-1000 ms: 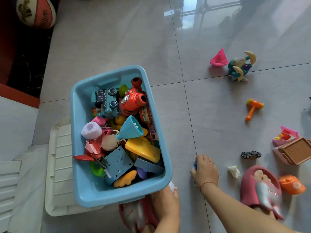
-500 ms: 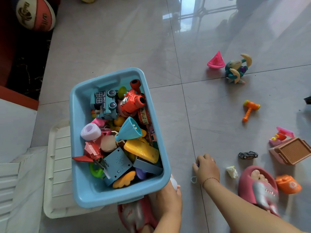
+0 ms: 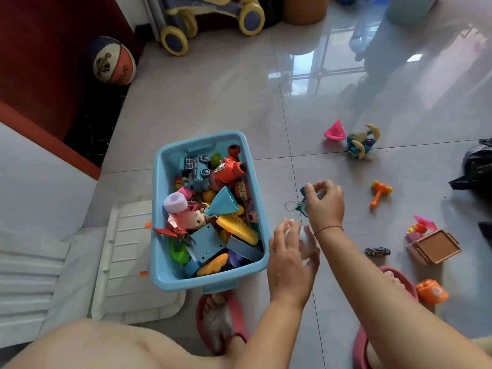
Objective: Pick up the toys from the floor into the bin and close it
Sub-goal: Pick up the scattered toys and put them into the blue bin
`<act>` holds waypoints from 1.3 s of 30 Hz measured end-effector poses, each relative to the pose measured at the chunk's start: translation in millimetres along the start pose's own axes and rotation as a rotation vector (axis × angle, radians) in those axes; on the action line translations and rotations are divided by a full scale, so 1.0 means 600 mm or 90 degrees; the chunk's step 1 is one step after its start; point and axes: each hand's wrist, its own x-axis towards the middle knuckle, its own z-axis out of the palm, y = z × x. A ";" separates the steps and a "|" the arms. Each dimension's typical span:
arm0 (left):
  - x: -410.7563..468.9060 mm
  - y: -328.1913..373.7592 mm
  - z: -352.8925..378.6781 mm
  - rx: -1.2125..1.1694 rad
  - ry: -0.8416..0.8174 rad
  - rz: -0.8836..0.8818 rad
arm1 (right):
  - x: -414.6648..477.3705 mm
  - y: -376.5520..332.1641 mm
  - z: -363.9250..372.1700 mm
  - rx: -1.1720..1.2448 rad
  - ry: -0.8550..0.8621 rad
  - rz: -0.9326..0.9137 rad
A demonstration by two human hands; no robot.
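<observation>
- The light-blue plastic bin (image 3: 156, 214) stands open on the tiled floor, heaped nearly to its rim with mixed plastic toys. It sits just beside the person's feet, probably so that both hands reach it without a step.
- The white ribbed plastic lid (image 3: 125, 251) lies flat against the bin's left side. I judge it is parked there until the last toy is in.
- The right hand (image 3: 326, 206) hangs above the floor just right of the bin. Its fingers are curled, pinching a small blue toy with a thin wire loop (image 3: 299, 205), and the loop dangles toward the bin.
- The left hand (image 3: 290, 259) hovers by the bin's near right corner, fingers cupped round a white rounded object (image 3: 306, 242). The object is too blurred to name.
- Both loads look ready to drop over the rim.
- Not yet gathered, well apart on the floor: a pink sail-shaped toy (image 3: 335, 132), an orange plastic hammer (image 3: 380, 193), a small black car (image 3: 377, 251) and an orange block (image 3: 431, 291).
</observation>
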 end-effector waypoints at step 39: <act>-0.027 -0.011 0.188 0.178 -0.434 0.003 | 0.016 0.331 -0.197 -0.443 -0.125 0.240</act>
